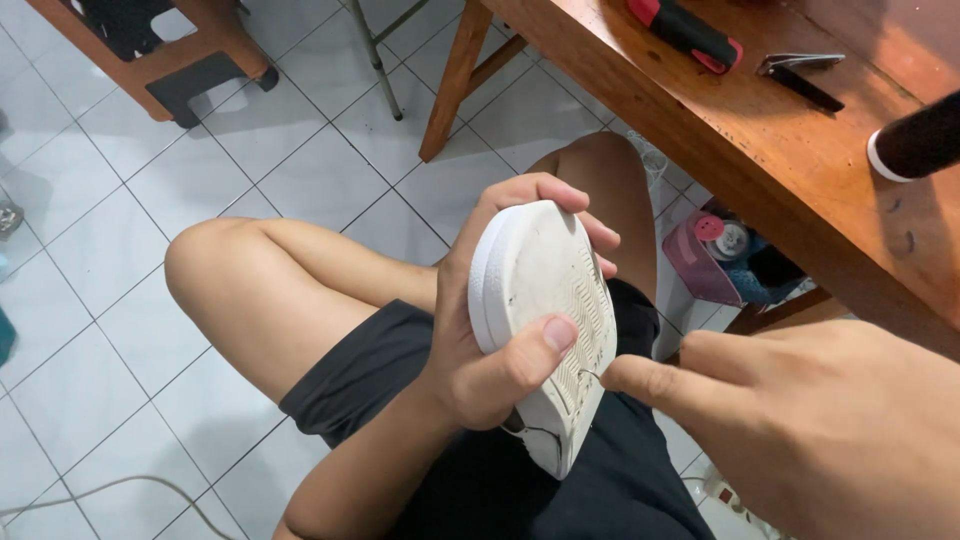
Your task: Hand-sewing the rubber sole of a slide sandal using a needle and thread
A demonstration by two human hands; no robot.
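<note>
My left hand (480, 330) grips a white shoe (535, 270), sole turned up toward me, thumb pressed on the ribbed sole and fingers wrapped over the toe end. The shoe's upper shows dark where it parts from the sole near its lower end. My right hand (800, 410) comes in from the right, thumb and forefinger pinched at the sole's edge on a thin metal needle (588, 375). I sit with bare knees and black shorts below the shoe.
A wooden table (760, 150) stands at the upper right with a red-and-black tool (685, 32), a metal clipper (800, 72) and a dark cylinder (915, 140). A pink box (690, 260) sits under it. White tiled floor (110, 300) lies to the left, with a cable (110, 487).
</note>
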